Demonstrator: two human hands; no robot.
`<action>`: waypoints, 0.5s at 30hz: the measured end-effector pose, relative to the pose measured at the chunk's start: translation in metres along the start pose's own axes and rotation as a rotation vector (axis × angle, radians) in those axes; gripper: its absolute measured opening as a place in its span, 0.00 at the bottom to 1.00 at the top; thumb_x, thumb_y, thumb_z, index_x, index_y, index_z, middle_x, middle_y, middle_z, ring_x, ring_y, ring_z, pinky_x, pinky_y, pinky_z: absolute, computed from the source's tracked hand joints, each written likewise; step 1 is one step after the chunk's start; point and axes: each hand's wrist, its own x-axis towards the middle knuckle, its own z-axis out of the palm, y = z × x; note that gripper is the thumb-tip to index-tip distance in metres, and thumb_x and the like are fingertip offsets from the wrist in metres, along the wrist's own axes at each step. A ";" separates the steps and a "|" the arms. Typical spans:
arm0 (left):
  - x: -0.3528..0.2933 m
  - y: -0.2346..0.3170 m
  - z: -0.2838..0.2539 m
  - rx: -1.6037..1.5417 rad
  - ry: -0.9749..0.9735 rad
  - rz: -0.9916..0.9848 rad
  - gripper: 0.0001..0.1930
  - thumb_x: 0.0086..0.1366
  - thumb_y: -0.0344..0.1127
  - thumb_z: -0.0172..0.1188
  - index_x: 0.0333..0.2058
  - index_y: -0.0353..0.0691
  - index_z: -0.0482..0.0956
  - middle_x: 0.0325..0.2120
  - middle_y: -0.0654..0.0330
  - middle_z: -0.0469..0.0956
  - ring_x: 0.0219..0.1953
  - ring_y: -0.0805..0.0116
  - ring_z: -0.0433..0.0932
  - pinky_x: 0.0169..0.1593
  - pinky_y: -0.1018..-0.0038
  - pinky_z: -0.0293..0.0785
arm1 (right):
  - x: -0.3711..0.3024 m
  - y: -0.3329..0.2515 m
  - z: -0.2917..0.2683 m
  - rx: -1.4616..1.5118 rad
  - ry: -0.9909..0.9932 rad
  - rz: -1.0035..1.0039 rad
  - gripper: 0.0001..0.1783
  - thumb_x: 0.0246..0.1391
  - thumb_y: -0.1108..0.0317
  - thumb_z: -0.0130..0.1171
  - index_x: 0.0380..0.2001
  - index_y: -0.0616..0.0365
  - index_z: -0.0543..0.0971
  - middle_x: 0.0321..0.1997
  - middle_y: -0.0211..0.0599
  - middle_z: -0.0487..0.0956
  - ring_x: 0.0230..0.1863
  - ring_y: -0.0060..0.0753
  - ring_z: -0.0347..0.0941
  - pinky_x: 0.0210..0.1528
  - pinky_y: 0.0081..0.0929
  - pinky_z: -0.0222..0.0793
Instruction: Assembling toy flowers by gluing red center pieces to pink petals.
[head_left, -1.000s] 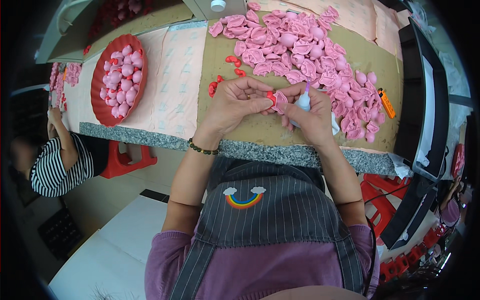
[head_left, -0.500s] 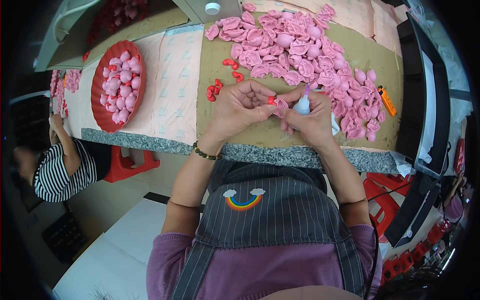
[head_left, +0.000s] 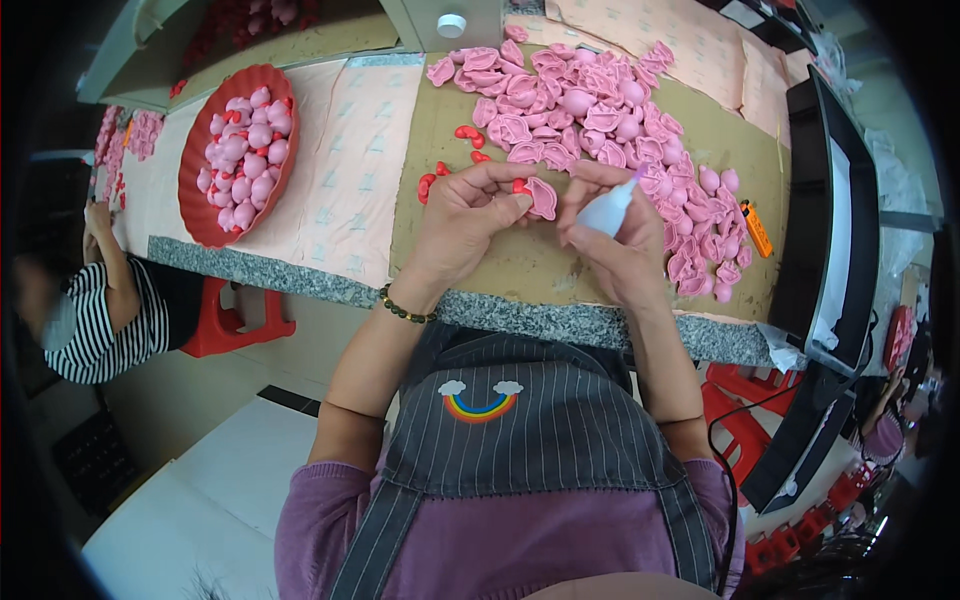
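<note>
My left hand [head_left: 462,222], with a beaded bracelet at the wrist, pinches a pink molded piece [head_left: 541,199] that has a small red part [head_left: 520,187] against its left side. Just to the right, my right hand [head_left: 622,238] is closed round a pale squeeze bottle [head_left: 606,210] whose thin purple nozzle points up and to the right. A gap lies between the nozzle and the pink piece. Several loose red pieces [head_left: 427,186] rest beside my left hand. Beyond both hands spreads a large heap of pink molded pieces [head_left: 560,105].
A red scalloped basket [head_left: 188,180] of pink round pieces with red parts stands at left. An orange lighter [head_left: 757,229] lies right of the heap. A black-framed panel [head_left: 835,215] bounds the right side. A granite edge [head_left: 540,316] runs along the front. Another person [head_left: 120,310] works at far left.
My hands have moved apart. The squeeze bottle has been drawn away to the right and tilted, and the pink piece is now held by the left hand alone.
</note>
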 end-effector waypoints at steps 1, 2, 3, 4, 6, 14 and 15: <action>-0.003 -0.001 -0.002 -0.003 0.013 0.014 0.16 0.58 0.21 0.54 0.47 0.31 0.70 0.33 0.58 0.76 0.32 0.77 0.74 0.36 0.81 0.73 | -0.001 -0.005 0.002 0.028 0.037 -0.030 0.23 0.44 0.81 0.56 0.47 0.67 0.67 0.38 0.39 0.72 0.35 0.27 0.72 0.35 0.23 0.70; -0.007 -0.003 -0.003 -0.107 0.006 0.001 0.14 0.59 0.23 0.53 0.45 0.31 0.71 0.35 0.55 0.76 0.34 0.73 0.76 0.38 0.79 0.73 | -0.002 -0.008 0.002 0.056 0.074 -0.059 0.25 0.44 0.81 0.55 0.49 0.67 0.65 0.42 0.40 0.70 0.39 0.29 0.71 0.41 0.27 0.70; -0.012 -0.005 -0.003 -0.211 -0.003 -0.011 0.12 0.60 0.24 0.53 0.44 0.31 0.71 0.36 0.53 0.77 0.36 0.69 0.77 0.39 0.77 0.73 | -0.003 -0.009 -0.003 0.033 0.054 -0.026 0.27 0.46 0.79 0.55 0.52 0.68 0.64 0.45 0.40 0.68 0.43 0.32 0.69 0.48 0.30 0.67; -0.013 -0.005 -0.001 -0.216 0.000 -0.006 0.12 0.60 0.24 0.53 0.44 0.31 0.71 0.36 0.53 0.77 0.36 0.69 0.77 0.39 0.77 0.73 | -0.005 -0.013 -0.005 0.028 0.049 -0.022 0.27 0.46 0.79 0.55 0.52 0.68 0.64 0.45 0.40 0.68 0.43 0.32 0.69 0.48 0.30 0.67; -0.016 -0.007 0.004 -0.235 0.008 -0.053 0.12 0.60 0.24 0.53 0.43 0.31 0.71 0.37 0.51 0.76 0.37 0.66 0.77 0.40 0.75 0.74 | -0.010 -0.019 -0.005 -0.110 0.030 -0.001 0.30 0.48 0.76 0.55 0.55 0.68 0.60 0.45 0.40 0.68 0.44 0.33 0.69 0.49 0.31 0.66; -0.028 -0.011 0.005 -0.280 -0.034 -0.102 0.16 0.59 0.24 0.54 0.47 0.30 0.69 0.40 0.49 0.75 0.39 0.64 0.77 0.42 0.73 0.75 | -0.033 -0.021 0.001 -0.223 0.067 0.045 0.27 0.51 0.72 0.54 0.55 0.66 0.62 0.44 0.42 0.69 0.42 0.35 0.71 0.44 0.32 0.71; -0.029 -0.014 0.005 -0.238 -0.031 -0.076 0.17 0.58 0.23 0.55 0.47 0.29 0.68 0.40 0.49 0.75 0.39 0.65 0.77 0.42 0.73 0.75 | -0.033 -0.022 -0.005 -0.291 0.010 0.014 0.28 0.51 0.72 0.54 0.55 0.65 0.61 0.43 0.42 0.69 0.41 0.35 0.72 0.44 0.33 0.71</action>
